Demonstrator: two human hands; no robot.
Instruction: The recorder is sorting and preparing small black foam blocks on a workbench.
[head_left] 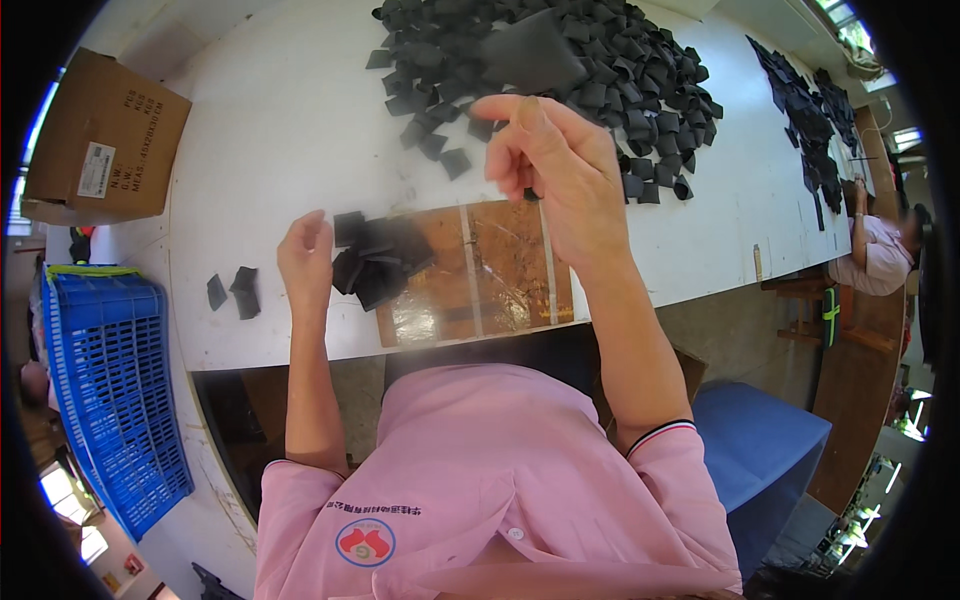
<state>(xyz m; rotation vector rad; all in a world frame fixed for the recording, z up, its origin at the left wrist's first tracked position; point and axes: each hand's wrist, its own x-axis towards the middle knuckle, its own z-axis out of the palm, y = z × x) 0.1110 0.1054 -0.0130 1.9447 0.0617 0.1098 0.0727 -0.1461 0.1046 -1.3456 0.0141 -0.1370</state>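
Observation:
My left hand (305,262) rests at the left side of a loose heap of black flat pieces (385,262), its fingers bent loosely and apart, with nothing seen in them. The heap overlaps the left part of a brown, glossy board (505,265) with light strips. Above the board's far edge I hold my right hand (560,165) raised, index finger pointing left, thumb against it and the other fingers curled. A small dark bit shows below those curled fingers; whether they hold it is unclear. Just beyond, a larger dark piece (535,52) is blurred, in front of a wide pile of small black pieces (640,85).
Two black scraps (243,292) lie left of my left hand on the white table (270,150). A cardboard box (105,140) and a blue plastic crate (120,390) stand at the left. More black material (800,120) lies far right, near another person (880,250). A blue box-like thing (755,435) stands right.

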